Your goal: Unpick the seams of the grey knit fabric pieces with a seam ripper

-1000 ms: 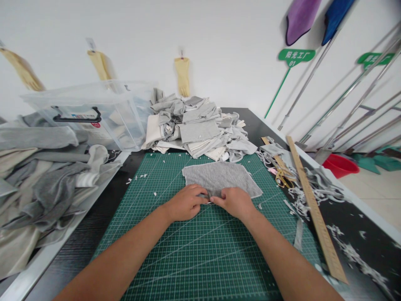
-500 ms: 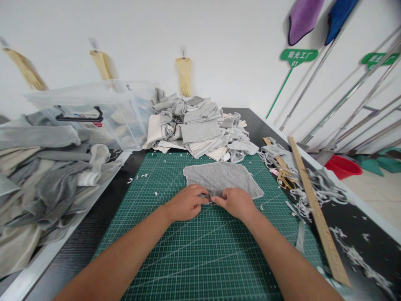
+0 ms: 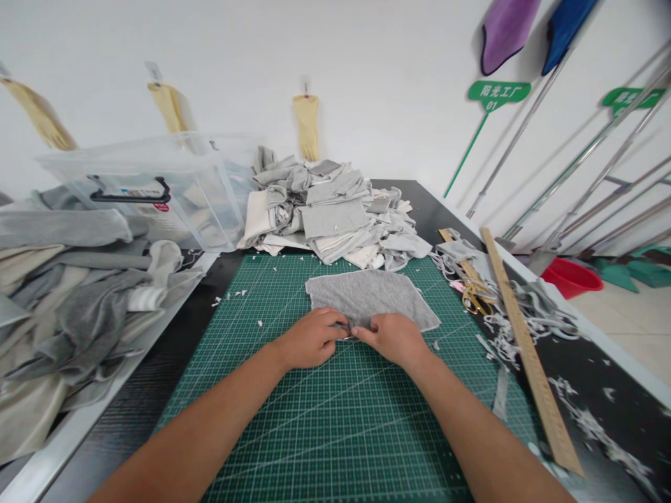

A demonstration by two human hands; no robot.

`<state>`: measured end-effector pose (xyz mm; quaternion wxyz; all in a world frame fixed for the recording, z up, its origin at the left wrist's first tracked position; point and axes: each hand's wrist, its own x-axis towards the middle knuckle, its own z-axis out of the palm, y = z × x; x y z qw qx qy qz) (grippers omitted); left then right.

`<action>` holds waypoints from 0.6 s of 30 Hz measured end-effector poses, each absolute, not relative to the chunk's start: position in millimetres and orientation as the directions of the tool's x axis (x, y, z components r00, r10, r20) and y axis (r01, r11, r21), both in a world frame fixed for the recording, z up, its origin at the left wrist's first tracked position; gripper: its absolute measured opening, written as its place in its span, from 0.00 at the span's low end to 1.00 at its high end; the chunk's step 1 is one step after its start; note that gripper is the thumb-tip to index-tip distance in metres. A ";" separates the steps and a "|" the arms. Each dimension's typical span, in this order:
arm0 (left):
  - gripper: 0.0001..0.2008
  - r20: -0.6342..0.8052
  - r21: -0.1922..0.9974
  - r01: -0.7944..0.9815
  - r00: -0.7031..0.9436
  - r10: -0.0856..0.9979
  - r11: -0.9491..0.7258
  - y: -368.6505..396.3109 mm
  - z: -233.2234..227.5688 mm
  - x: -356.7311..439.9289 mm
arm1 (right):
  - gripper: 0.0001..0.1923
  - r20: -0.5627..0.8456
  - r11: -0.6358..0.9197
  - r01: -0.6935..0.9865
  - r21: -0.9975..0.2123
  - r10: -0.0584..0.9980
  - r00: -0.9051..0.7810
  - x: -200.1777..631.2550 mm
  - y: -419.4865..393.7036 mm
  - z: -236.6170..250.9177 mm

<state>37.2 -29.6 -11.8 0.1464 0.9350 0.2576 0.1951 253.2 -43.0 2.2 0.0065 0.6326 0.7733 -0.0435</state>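
Note:
A piece of grey fabric (image 3: 367, 293) with pale edges lies on the green cutting mat (image 3: 335, 419). My left hand (image 3: 313, 337) is closed on the fabric's near edge, thumb and fingers pinched together. Close beside it, my right hand (image 3: 394, 339) grips the same edge, its thumb pointing toward the left fingertips. The edge looks slightly lifted or folded between the two hands. Fingers cover part of it, so the exact fold cannot be made out.
A heap of grey and cream fabric pieces (image 3: 335, 216) lies behind the mat. On the left are more cloths (image 3: 94, 307) and a clear plastic box (image 3: 199, 202). Gold-handled scissors (image 3: 474, 299), a wooden ruler (image 3: 529, 349) and fabric scraps lie on the right.
The whole view has shifted very slightly. Both hands keep their hold on the fabric's near edge, and nothing else has visibly moved.

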 end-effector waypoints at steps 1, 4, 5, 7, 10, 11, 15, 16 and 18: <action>0.19 0.288 0.372 0.427 0.791 0.540 -0.824 -29.5 -11.9 37.1 | 0.34 -0.067 0.195 0.979 -0.053 0.978 -0.198 252.9 -43.1 1.8; 0.18 0.292 0.366 0.426 0.792 0.536 -0.828 -29.3 -12.7 36.9 | 0.35 -0.068 0.194 0.980 -0.041 0.978 -0.196 251.9 -43.6 0.8; 0.18 0.294 0.364 0.424 0.792 0.534 -0.829 -29.2 -13.1 36.8 | 0.35 -0.068 0.193 0.980 -0.038 0.978 -0.196 251.6 -43.8 0.6; 0.18 0.297 0.360 0.423 0.793 0.532 -0.831 -29.0 -13.7 36.6 | 0.35 -0.070 0.193 0.981 -0.033 0.978 -0.195 251.1 -44.2 0.3; 0.19 0.296 0.360 0.425 0.793 0.533 -0.831 -28.7 -14.1 36.4 | 0.34 -0.071 0.185 0.982 -0.021 0.980 -0.186 250.4 -44.4 -0.2; 0.19 0.296 0.360 0.425 0.793 0.533 -0.831 -28.6 -14.1 36.5 | 0.34 -0.073 0.183 0.983 -0.018 0.980 -0.184 250.1 -44.4 -0.3; 0.18 0.293 0.357 0.428 0.793 0.535 -0.830 -28.8 -13.6 36.7 | 0.34 -0.080 0.181 0.984 -0.005 0.980 -0.180 247.8 -44.7 -1.1; 0.18 0.291 0.356 0.429 0.793 0.535 -0.830 -29.0 -13.4 36.7 | 0.34 -0.079 0.181 0.984 -0.002 0.980 -0.180 247.2 -45.1 -1.3; 0.18 0.291 0.354 0.432 0.792 0.537 -0.829 -29.4 -13.0 36.8 | 0.34 -0.075 0.182 0.983 -0.004 0.980 -0.182 246.1 -45.9 -1.8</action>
